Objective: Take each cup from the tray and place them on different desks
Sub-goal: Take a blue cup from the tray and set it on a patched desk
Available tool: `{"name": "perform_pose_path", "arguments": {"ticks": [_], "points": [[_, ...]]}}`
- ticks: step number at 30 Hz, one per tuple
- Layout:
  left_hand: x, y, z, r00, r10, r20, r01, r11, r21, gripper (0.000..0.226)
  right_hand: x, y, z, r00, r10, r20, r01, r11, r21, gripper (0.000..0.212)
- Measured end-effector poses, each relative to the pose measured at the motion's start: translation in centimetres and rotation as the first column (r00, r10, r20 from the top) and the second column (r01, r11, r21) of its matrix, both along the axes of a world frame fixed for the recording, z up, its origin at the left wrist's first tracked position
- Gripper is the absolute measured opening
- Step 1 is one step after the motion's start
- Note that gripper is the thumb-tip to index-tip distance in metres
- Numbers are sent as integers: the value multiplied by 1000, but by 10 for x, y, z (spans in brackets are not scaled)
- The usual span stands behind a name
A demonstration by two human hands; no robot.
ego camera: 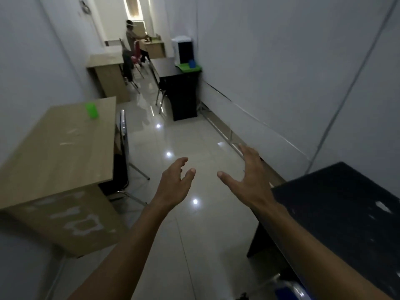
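- Both hands empty: left hand (175, 182) loosely open with fingers curled, right hand (246, 172) spread wide; both held out over the floor (194, 234) of the aisle.
- Green cup (92, 111) stands on the light wood surface (54, 152) at left, near its far edge. Looks upright, long axis vertical; blurred, so the mouth direction can't be confirmed.
- Green tray (188, 67) sits far ahead on the dark surface (164, 63) by the right wall, beside a water dispenser (183, 49); a blue cup (191, 63) stands on it, upright.
- Key relation: the tray lies straight ahead and slightly right, well apart from both hands; right hand is on the nearer side.
- Judgement: blue cup is likely the next pick, and it takes a walk up the aisle before any reach.
- Black surface (346, 213) at near right carries no cup, so a possible drop spot.
- Another person (132, 37) stands at the far end.
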State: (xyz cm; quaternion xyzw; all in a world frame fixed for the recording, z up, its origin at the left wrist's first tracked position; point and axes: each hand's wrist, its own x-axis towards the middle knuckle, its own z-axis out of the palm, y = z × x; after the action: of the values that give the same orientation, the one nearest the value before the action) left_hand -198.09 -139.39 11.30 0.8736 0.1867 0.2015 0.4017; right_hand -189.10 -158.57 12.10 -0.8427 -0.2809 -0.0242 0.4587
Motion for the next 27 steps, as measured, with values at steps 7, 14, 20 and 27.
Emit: {"name": "perform_pose_path", "arguments": {"ticks": [7, 14, 20, 27], "points": [[109, 116, 15, 995, 90, -38, -82, 980, 184, 51, 119, 125, 12, 993, 68, 91, -65, 997, -42, 94], [234, 211, 36, 980, 200, 15, -197, 946, 259, 50, 258, 226, 33, 987, 140, 82, -134, 988, -83, 93], [327, 292, 35, 964, 256, 68, -264, 920, 290, 47, 361, 312, 35, 982, 168, 81, -160, 982, -98, 91], [454, 421, 27, 962, 252, 108, -273, 915, 298, 46, 491, 439, 22, 983, 163, 79, -157, 985, -77, 89]]}}
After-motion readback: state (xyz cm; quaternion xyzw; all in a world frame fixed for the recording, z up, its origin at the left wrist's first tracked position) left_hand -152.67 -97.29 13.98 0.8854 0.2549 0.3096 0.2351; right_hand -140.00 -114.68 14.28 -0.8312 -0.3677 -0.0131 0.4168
